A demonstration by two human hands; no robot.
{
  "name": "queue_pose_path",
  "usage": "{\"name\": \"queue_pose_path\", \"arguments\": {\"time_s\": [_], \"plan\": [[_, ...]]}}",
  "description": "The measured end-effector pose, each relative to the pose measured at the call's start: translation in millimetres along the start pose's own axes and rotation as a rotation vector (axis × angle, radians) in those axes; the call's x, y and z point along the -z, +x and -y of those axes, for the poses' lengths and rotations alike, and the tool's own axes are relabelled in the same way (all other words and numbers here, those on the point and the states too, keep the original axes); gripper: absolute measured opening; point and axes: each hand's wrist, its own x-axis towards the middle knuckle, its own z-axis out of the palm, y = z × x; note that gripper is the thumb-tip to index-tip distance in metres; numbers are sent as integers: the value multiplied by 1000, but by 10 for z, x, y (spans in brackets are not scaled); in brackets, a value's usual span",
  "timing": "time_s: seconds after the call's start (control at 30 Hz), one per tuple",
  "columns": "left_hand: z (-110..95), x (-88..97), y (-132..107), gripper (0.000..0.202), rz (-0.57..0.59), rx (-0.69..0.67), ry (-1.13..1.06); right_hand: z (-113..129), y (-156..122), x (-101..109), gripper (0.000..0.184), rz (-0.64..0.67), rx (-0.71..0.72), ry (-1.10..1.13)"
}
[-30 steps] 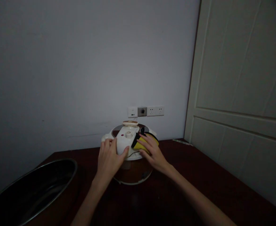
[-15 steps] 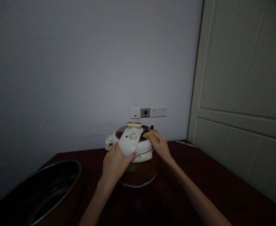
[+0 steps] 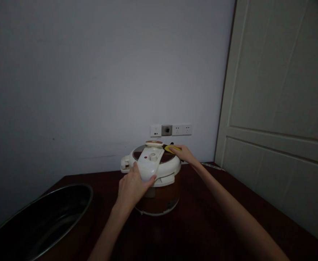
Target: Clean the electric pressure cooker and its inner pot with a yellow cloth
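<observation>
An electric pressure cooker (image 3: 159, 195) with a brown body stands on the dark table. Its white lid (image 3: 172, 167) is on, with a dark glossy top, a valve knob (image 3: 153, 157) and a raised handle at the back. My left hand (image 3: 133, 186) grips the front end of the white lid handle (image 3: 148, 168), thumb on the right side and fingers on the left. In my right hand (image 3: 183, 153) a thin yellow sponge (image 3: 170, 149) is pressed to the back right of the lid's dark top. My fingers partly cover the sponge.
A large oval dark pot (image 3: 90, 194) with a metal rim stands at the front left of the table (image 3: 202, 203). Wall sockets (image 3: 182, 129) sit behind the cooker. A patterned strip (image 3: 212, 166) lies near the back right edge, by a pale panelled door (image 3: 270, 166).
My right hand has moved the sponge back across the lid's dark top, away from me. My left hand keeps its hold on the lid handle.
</observation>
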Motion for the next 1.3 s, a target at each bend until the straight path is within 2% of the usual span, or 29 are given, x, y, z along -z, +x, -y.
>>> {"name": "queue_pose_path", "arguments": {"time_s": [0.1, 0.23, 0.37, 0.47, 0.57, 0.7, 0.8, 0.9, 1.0, 1.1, 1.2, 1.3], "plan": [[-10, 5, -6, 72, 1, 0, -5, 28, -39, -9, 26, -12, -2, -21], [-15, -10, -9, 70, -2, 11, -5, 250, -468, -103, 28, -92, 48, -63], [-13, -26, -7, 70, -9, 12, -12, 395, -823, -165, 29, -101, 182, -66], [-13, -24, -3, 70, -12, 9, -7, 300, -723, -130, 30, -107, 141, -27], [-18, -10, 1, 71, -8, 2, -2, 107, -376, -49, 33, -113, -8, -15], [-32, 7, 0, 70, 7, -1, -1, -13, -37, 10, 29, -89, -80, -67], [-43, 14, -8, 69, 0, 1, 3, 110, -102, -28, 25, -122, -82, -149], [-51, 17, -19, 69, 10, 12, 10, 356, -382, -123, 24, -125, -29, -203], [-54, 10, -26, 71, 15, 22, 16, 584, -720, -223, 24, -105, 95, -207], [-51, -8, -26, 73, 6, 14, 16, 663, -934, -255, 26, -84, 262, -177], [-46, -24, -22, 74, 14, 16, 20, 565, -868, -193, 26, -54, 263, -84], [-45, -24, -22, 77, 26, 29, 21, 357, -552, -90, 26, -16, 88, 19]]}}
